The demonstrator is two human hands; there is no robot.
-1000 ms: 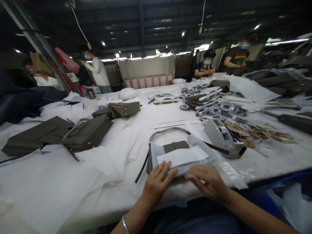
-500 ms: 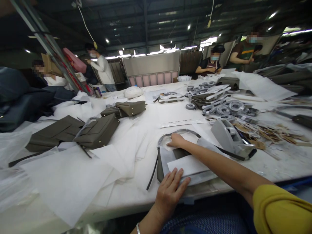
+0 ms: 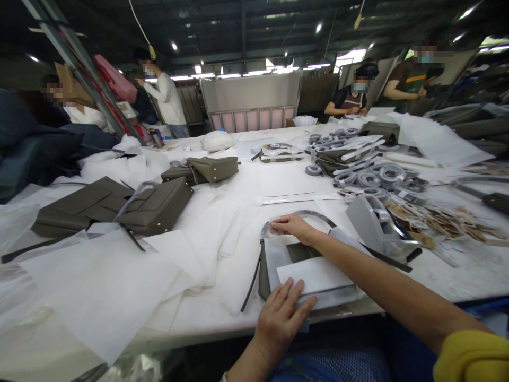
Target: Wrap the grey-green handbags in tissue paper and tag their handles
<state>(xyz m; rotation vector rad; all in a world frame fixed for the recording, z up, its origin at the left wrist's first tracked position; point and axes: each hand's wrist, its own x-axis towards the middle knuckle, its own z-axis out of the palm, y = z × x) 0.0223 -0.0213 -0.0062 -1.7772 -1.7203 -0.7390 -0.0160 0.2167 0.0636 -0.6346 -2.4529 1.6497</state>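
Olive bag (image 3: 300, 252), contents hidden, hands (image 3: 280, 317) (image 3: 296, 227) at white paper (image 3: 320, 273) and wrapped handle (image 3: 320, 215)

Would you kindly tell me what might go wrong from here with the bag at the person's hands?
The white sheet on the bag might slide or crease, as the left hand presses only near its lower left corner. The filmy wrap on the handle could wrinkle where the fingers of the right hand are. The dark strap lies close by the tape dispenser and might snag if the bag is pulled.
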